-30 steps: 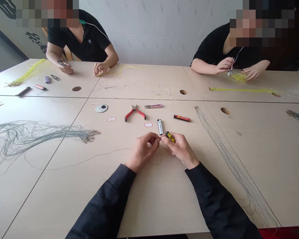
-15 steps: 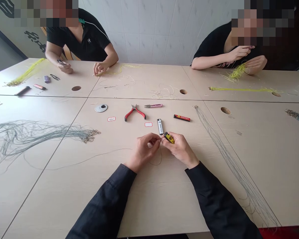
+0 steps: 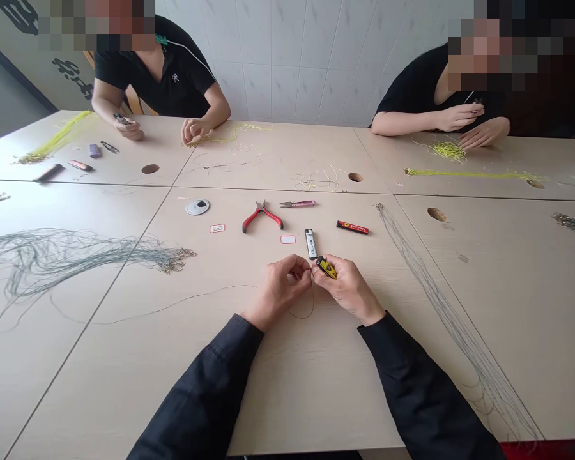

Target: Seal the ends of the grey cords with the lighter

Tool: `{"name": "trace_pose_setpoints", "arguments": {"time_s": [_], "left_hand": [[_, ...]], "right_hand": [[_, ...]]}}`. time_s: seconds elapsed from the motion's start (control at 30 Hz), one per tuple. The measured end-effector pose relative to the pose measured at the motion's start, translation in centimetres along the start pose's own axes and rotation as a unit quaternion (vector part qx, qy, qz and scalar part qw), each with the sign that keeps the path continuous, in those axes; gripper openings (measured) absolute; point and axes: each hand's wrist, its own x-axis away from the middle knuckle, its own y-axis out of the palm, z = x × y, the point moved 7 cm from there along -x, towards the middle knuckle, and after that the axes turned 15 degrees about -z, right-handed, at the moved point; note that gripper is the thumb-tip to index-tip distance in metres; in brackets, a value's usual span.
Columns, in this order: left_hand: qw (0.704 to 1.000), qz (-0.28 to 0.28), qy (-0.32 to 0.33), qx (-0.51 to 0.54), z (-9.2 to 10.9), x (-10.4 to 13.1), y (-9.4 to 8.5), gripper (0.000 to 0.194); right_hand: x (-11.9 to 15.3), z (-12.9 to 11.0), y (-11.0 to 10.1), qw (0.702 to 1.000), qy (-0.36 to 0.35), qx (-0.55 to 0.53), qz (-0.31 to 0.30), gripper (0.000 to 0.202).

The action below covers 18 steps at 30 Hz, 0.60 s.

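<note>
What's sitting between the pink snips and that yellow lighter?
In the head view, a white lighter lies between the pink snips and the yellow lighter held in the right hand.

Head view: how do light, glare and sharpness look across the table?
Head view: soft light on the table, no harsh glare; same head view: pliers clearly outlined, but the thread by the left hand faint and thin.

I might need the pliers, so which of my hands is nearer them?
Left. Your left hand is on the near side of the pliers, slightly right; your right hand is farther right, holding a yellow lighter.
</note>
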Motion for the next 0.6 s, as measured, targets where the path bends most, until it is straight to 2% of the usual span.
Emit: {"name": "trace_pose_setpoints", "arguments": {"time_s": [0.17,0.33,0.6], "left_hand": [[0.999,-0.034,0.018,-0.002,0.17,-0.09,0.22,0.008],[0.999,-0.026,0.006,-0.02,0.17,0.03,0.15,0.007],[0.999,-0.03,-0.012,0.016,-0.1,-0.24,0.48,0.01]], "right_hand": [[0.0,0.26,-0.2,1.0,-0.005,0.004,-0.005,0.018],[0.1,0.23,-0.17,1.0,-0.004,0.025,-0.016,0.022],[-0.01,0.04,0.13,1.0,-0.004,0.02,-0.023,0.017]]}}
